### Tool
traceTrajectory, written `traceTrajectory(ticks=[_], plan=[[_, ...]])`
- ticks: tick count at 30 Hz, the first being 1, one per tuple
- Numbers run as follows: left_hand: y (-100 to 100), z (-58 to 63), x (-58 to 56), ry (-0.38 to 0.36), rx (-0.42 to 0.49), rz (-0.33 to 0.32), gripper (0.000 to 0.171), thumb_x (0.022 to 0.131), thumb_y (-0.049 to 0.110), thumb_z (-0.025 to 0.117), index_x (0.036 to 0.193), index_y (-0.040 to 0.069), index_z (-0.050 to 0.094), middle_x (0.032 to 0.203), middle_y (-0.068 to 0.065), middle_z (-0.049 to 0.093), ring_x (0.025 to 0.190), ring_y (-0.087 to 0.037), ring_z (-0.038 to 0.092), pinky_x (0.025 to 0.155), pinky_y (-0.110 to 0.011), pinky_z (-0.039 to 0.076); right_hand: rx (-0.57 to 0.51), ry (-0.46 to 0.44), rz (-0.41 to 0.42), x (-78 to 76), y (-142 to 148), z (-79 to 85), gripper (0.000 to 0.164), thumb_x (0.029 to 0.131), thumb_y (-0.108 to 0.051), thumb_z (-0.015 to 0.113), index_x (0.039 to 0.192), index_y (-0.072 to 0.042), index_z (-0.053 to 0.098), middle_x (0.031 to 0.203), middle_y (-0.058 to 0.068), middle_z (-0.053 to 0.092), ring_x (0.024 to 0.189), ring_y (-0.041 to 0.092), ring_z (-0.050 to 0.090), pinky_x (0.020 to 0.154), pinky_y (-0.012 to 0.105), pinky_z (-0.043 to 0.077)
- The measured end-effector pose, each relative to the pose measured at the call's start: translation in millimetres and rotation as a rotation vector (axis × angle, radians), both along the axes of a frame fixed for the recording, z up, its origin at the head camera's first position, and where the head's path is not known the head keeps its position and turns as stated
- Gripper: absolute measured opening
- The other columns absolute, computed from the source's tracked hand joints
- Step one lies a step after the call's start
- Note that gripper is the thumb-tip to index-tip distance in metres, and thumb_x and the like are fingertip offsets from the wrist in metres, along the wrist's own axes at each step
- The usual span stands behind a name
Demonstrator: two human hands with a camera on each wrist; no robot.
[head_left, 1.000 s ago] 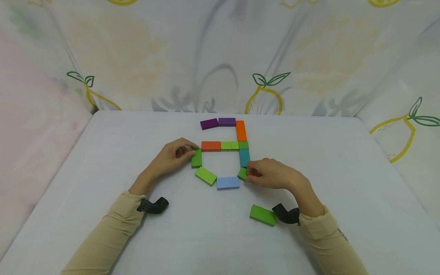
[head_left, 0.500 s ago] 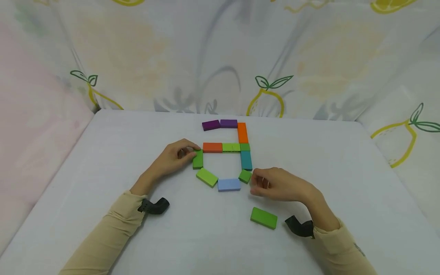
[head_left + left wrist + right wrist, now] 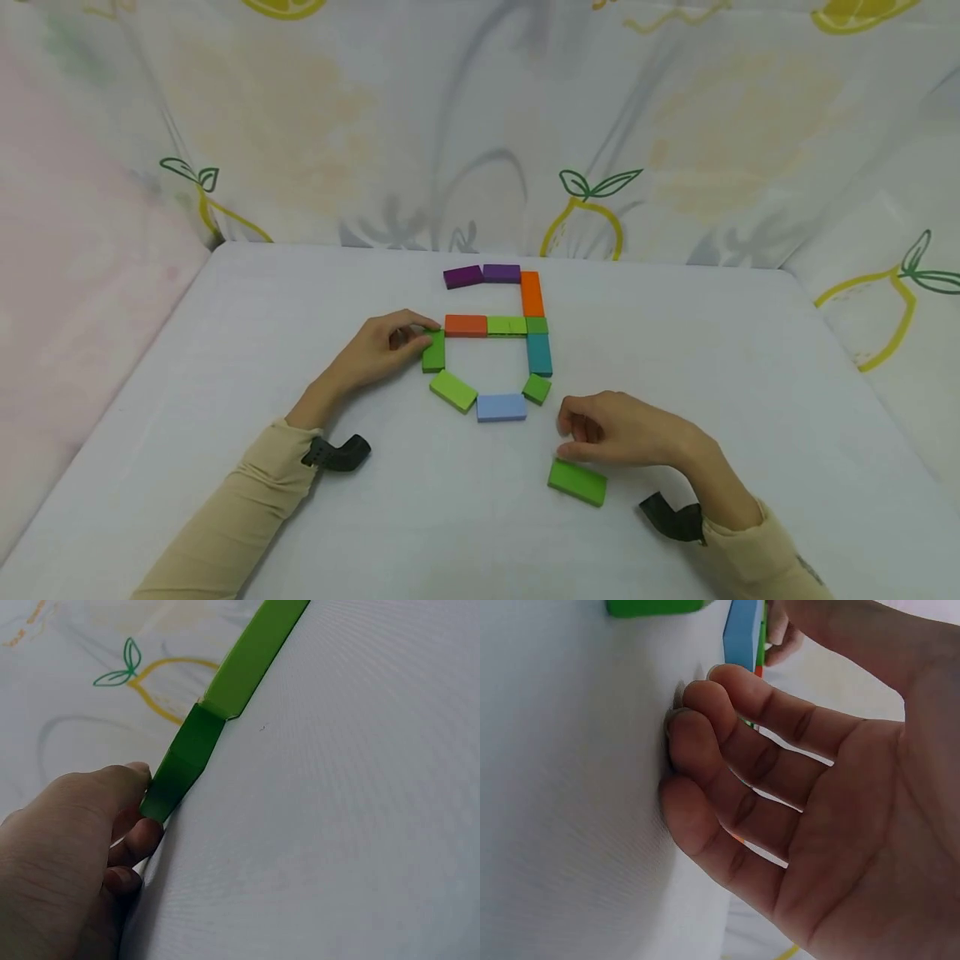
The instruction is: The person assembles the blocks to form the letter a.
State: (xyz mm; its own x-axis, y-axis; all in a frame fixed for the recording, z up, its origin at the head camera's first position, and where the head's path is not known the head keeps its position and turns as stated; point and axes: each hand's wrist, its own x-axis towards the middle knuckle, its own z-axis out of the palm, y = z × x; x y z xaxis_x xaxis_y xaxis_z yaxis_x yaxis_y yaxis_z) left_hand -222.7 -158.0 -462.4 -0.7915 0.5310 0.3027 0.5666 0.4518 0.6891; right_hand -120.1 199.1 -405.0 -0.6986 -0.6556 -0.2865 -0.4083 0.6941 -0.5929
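Note:
My left hand (image 3: 382, 343) is at the left side of the block outline, its thumb and fingertips pinching the upper end of a green block (image 3: 433, 358). In the left wrist view that green block (image 3: 184, 757) touches a lighter green block (image 3: 251, 664). My right hand (image 3: 626, 429) holds nothing; its loosely bent fingers hover right of the outline, just behind a loose green block (image 3: 577, 482). The right wrist view shows a bare palm (image 3: 855, 802), with part of a green block (image 3: 652, 606) at the top edge.
Other blocks lie joined: purple (image 3: 501, 273), dark purple (image 3: 462, 277), orange (image 3: 532, 294), red-orange (image 3: 466, 326), light green (image 3: 506, 326), teal (image 3: 539, 354), small green (image 3: 537, 388), light blue (image 3: 502, 407) and lime (image 3: 453, 391). A lemon-patterned cloth (image 3: 300, 125) stands behind the white table (image 3: 300, 283).
My right hand has let go of the small green block at the outline's lower right and moved back toward the loose green block. The left hand stays on its block; the view shifts slightly.

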Motion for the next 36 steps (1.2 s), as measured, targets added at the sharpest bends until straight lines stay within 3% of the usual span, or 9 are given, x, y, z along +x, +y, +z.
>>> traceTrajectory(ticks=[7,18,36], plan=[[0,-0.7,-0.7,-0.008,0.004,-0.011,0.025,0.091,0.020,0.063,0.116,0.019,0.066,0.093,0.003,0.066,0.076,-0.008,0.053,0.064,-0.020,0.042,0.018,-0.017,-0.006,10.0,-3,1.7,0.036,0.081,-0.057,0.064,0.094,-0.025,0.057,0.071,-0.012,0.053,0.064,0.001,0.049,0.060,0.019,0.043],[0,1.4,1.4,-0.015,-0.003,0.001,0.025,0.090,0.020,0.064,0.115,0.019,0.067,0.091,0.005,0.065,0.075,-0.009,0.051,0.063,-0.019,0.041,0.060,0.018,0.020,21.3,-6,4.8,0.039,0.074,-0.059,0.070,0.091,-0.027,0.055,0.072,-0.011,0.053,0.065,0.000,0.047,0.061,0.018,0.041],[0,1.9,1.2,-0.033,0.010,0.006,0.024,0.091,0.021,0.063,0.114,0.019,0.067,0.092,0.004,0.066,0.075,-0.010,0.053,0.063,-0.020,0.042,0.098,0.041,0.056,23.6,-11,7.8,0.029,0.076,-0.040,0.076,0.086,-0.026,0.052,0.067,-0.013,0.050,0.061,-0.002,0.044,0.058,0.018,0.039]])
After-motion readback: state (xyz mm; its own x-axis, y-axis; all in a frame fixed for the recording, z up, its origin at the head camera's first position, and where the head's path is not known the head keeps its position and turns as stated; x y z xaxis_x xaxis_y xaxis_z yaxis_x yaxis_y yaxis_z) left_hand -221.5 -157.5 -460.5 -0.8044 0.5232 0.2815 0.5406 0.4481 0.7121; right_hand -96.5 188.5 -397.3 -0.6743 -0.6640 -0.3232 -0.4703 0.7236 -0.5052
